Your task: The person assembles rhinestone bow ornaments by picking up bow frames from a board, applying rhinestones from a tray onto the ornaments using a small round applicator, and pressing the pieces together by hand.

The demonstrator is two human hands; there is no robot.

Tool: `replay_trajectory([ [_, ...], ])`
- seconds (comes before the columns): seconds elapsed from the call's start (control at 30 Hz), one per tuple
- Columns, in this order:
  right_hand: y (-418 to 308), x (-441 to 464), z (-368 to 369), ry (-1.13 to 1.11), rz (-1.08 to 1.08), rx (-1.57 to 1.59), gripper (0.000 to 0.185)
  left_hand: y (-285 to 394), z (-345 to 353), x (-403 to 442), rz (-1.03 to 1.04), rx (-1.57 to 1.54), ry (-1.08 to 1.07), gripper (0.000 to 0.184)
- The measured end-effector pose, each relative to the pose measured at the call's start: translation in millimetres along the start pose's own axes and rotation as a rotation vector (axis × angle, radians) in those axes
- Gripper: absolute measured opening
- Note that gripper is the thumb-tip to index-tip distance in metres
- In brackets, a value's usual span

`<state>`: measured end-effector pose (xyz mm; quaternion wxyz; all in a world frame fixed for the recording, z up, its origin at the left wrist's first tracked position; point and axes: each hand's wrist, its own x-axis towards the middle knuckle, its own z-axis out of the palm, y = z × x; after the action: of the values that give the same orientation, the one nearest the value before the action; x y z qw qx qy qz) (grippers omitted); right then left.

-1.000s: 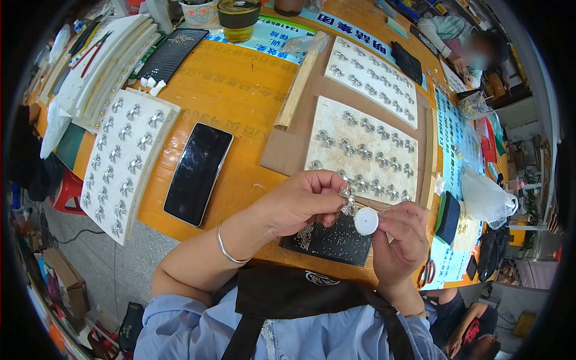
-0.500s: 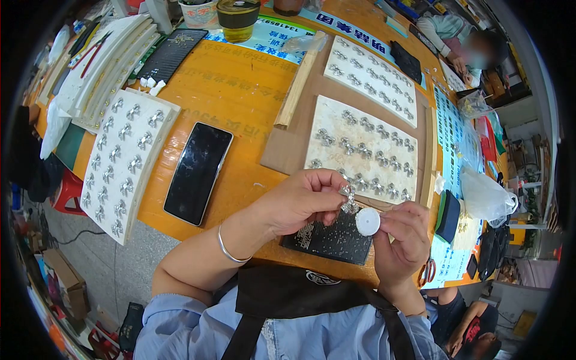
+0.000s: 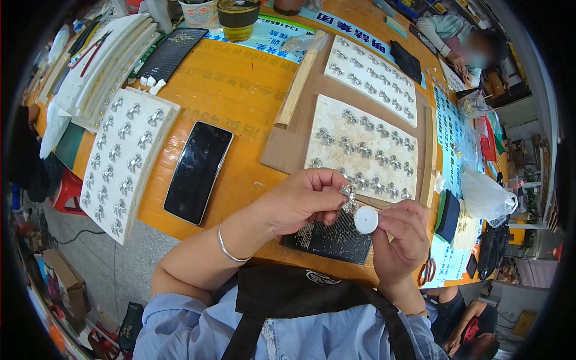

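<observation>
My left hand [image 3: 311, 201] pinches a silver bow-shaped metal ornament [image 3: 348, 198] between thumb and fingers. In my right hand [image 3: 403, 237] is a small white round disc [image 3: 366, 220], gripped near its edge with its face toward me. The disc's left edge is very close to the ornament; I cannot tell whether they touch. Beneath both hands lies a black ridged tray [image 3: 327, 243] dotted with tiny bright beads. Just beyond, a white board [image 3: 336, 111] carries rows of similar silver bows, and my left hand covers its near corner.
A second board of bows [image 3: 336, 48] lies farther back, a third [image 3: 135, 108] at the left. Beside that one are a phone [image 3: 198, 174] and stacked boards with red-handled pliers [image 3: 93, 57]. A clear plastic bag [image 3: 486, 195] lies right. Another person [image 3: 447, 36] sits across the table.
The white disc has shifted very slightly left, nearer the bow ornament, along with my right hand's fingertips. My left hand stays almost still.
</observation>
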<state>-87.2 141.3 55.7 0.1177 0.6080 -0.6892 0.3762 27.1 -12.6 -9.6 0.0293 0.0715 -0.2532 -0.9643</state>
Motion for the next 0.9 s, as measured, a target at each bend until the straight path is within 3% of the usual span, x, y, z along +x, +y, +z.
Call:
replay_trajectory([
  [0.9, -0.5, -1.2, -0.4, 0.009, 0.005, -0.002, 0.03, -2.9, -4.8, 1.5, 0.031, 0.013, -0.043, 0.015],
])
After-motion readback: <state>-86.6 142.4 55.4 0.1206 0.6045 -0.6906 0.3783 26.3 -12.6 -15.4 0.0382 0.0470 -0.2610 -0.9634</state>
